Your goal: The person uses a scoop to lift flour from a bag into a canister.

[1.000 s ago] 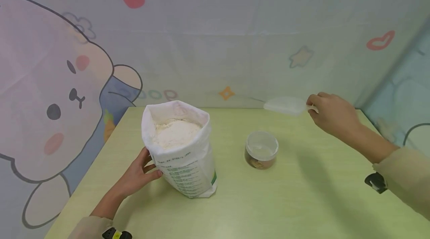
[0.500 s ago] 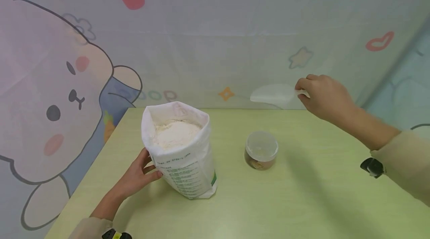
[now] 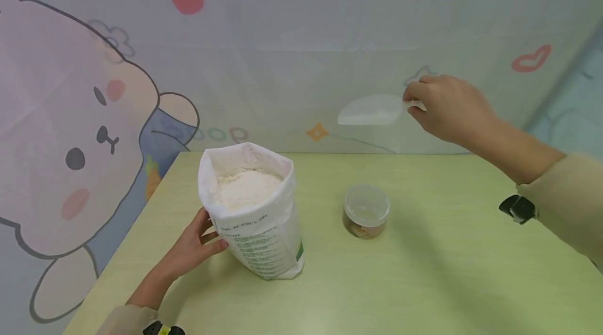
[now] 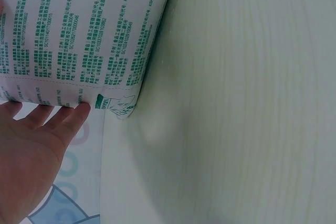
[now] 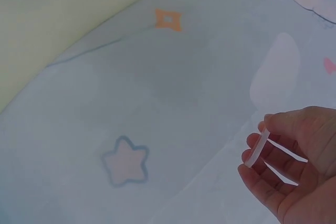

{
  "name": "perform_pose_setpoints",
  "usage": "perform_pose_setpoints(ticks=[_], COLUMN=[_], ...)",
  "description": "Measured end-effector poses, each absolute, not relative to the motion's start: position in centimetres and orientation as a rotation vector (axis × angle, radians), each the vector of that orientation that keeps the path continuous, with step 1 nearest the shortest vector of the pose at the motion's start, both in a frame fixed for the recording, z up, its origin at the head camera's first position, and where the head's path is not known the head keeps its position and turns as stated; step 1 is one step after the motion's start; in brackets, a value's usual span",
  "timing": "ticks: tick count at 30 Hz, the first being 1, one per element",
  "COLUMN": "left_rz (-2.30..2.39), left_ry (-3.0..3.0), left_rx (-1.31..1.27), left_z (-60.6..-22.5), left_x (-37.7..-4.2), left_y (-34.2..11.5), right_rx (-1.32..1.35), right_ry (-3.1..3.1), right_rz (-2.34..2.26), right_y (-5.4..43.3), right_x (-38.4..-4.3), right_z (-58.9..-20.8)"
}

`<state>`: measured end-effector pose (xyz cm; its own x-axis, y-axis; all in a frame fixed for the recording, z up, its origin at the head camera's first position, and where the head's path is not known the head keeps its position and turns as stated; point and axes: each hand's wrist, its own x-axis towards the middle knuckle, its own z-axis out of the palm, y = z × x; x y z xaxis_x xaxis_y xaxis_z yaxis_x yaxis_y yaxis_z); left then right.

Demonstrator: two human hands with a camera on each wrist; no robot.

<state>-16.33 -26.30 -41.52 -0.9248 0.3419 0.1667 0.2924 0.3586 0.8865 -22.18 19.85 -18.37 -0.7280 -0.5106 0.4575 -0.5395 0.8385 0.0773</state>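
A white bag of flour stands on the table, rolled open at the top, with pale flour heaped inside. My left hand touches the bag's left side, thumb toward the front and fingers spread; in the left wrist view the fingers lie fairly straight against it. Raised above the table's far edge, my right hand pinches the thin handle of a translucent white scoop. In the right wrist view the handle sits between thumb and fingertips. The scoop's blade points left, its inside hidden.
A clear round tub with a brownish label stands right of the bag, open at the top; I cannot tell its contents. Behind the pale wooden table hangs a cartoon-print cloth.
My right hand has risen and moved left with the scoop, away from the table and further up against the backdrop cloth. The left hand, bag and tub stay put.
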Motion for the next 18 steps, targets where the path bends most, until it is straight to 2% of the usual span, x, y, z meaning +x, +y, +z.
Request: perform_pose_setpoints(ticks=[18], left_rz=[1.646], left_ry=[2.555], left_rx=[0.624], left_z=[-41.3], left_x=[-16.5], left_y=[-26.2], right_rx=[0.802], right_ry=[-2.672], right_rz=[0.012], right_y=[14.4], right_x=[-22.2], right_z=[-15.2])
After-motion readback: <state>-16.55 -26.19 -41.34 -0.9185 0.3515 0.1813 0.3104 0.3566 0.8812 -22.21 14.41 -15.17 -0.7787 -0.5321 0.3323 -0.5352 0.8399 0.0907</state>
